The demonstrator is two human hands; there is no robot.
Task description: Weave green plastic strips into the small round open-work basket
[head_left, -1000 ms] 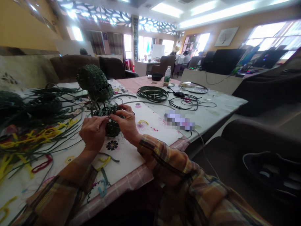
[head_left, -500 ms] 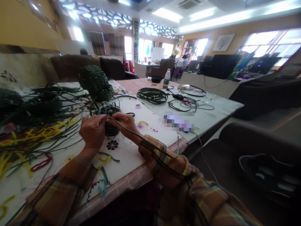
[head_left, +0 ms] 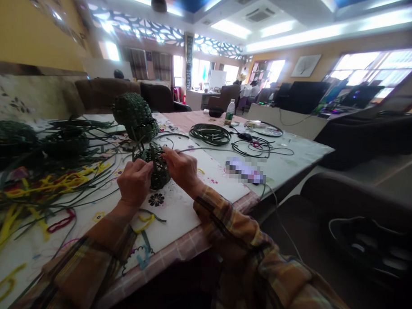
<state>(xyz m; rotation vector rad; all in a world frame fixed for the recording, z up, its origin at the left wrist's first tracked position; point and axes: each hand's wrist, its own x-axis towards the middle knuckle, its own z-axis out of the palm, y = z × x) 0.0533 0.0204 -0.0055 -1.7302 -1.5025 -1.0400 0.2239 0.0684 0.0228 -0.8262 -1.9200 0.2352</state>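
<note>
Between my hands is a small dark-green woven basket (head_left: 160, 174), with loose strip ends sticking up from its top. My left hand (head_left: 134, 182) is closed at its left side, fingers pinched on its edge; the fingertips are partly hidden. My right hand (head_left: 183, 169) is closed at the basket's upper right, pinching a thin green weaving strip (head_left: 206, 149) whose tail runs out to the right over the table. Just behind stands a larger rounded woven green piece (head_left: 131, 112), touching or close to the small basket.
Loose green strips and yellow cords (head_left: 66, 176) cover the table's left side. Beyond my right hand lie a coil of green strips (head_left: 210, 134), a phone-like device (head_left: 245, 170) with a cable, a computer mouse (head_left: 245, 136) and a plastic bottle (head_left: 229, 112). A dark armchair (head_left: 326, 194) stands at right.
My right hand has moved away from the left hand, to the right of the basket's top. The strip's tail, which lay back along my right forearm, now stretches rightward over the table.
</note>
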